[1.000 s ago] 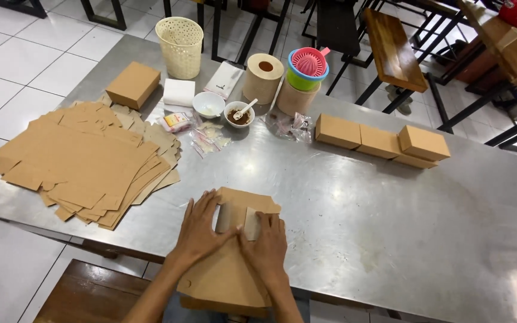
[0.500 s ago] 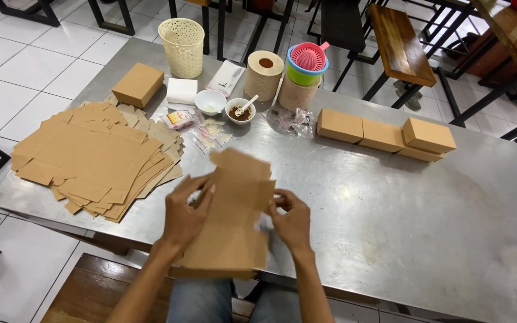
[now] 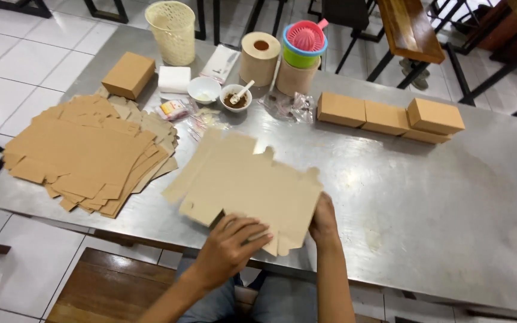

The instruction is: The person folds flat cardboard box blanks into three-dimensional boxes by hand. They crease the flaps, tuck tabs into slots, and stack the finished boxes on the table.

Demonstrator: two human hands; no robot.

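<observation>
Left hand [image 3: 228, 245] rests with fingers curled on the near edge of a flat brown cardboard blank [image 3: 249, 185] on the steel tabletop [image 3: 450, 209]; right hand [image 3: 324, 221] grips its right edge. Left of the fingers lies a stack of flat blanks [image 3: 85, 152]; beyond them, three folded brown boxes [image 3: 387, 115] and a paper roll [image 3: 259, 58].

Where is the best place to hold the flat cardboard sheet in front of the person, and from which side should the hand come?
Probably the near edge, coming from the person's side. The cardboard sheet lies open and flat on the table, its near edge past the table edge, so fingers can pinch it. The left hand and right hand grip there.
</observation>
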